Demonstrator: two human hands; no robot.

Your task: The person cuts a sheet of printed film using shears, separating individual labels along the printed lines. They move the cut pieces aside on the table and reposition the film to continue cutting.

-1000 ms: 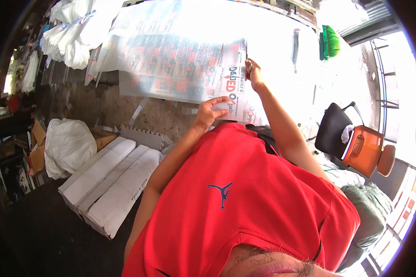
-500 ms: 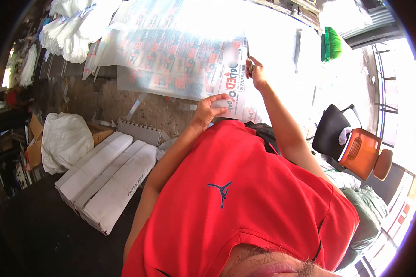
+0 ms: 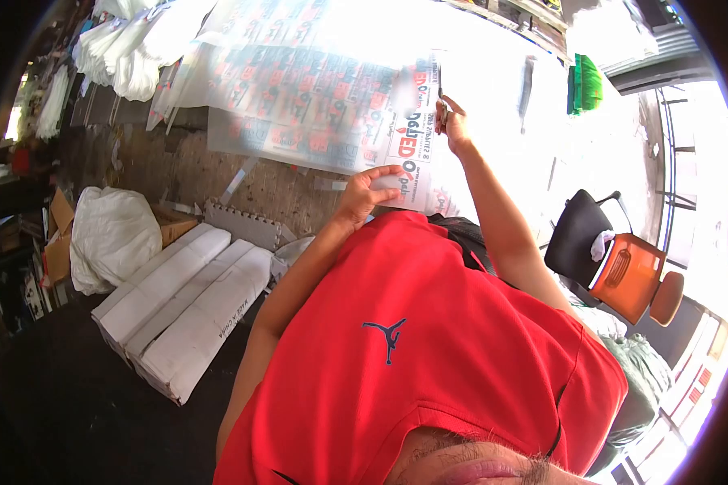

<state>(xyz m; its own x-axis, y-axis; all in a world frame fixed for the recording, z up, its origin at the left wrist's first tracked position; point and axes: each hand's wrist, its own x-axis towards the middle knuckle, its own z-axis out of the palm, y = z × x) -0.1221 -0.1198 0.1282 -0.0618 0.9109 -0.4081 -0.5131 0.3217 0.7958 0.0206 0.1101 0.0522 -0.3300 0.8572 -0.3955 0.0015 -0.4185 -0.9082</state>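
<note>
A translucent sheet (image 3: 299, 121) printed with rows of red and blue lettering lies across the work table. My left hand (image 3: 366, 196) pinches the near edge of this sheet, fingers on top and thumb closer to me. Farther out and to the right, my right hand (image 3: 456, 128) is closed around scissors (image 3: 442, 115) with dark reddish handles. Their thin dark blades point away from me along the right side of the printed strip. Glare hides whether the blades are apart or together.
White bundles (image 3: 133, 61) hang at the upper left. Long white boxes (image 3: 206, 299) and a white sack (image 3: 113, 238) are at my left. An orange and black chair (image 3: 627, 271) stands at right, near a green bundle (image 3: 586, 85) on the bright table (image 3: 493, 89).
The right hand and scissors have shifted slightly away to the right along the sheet. The left hand keeps its place. The view has tilted a little.
</note>
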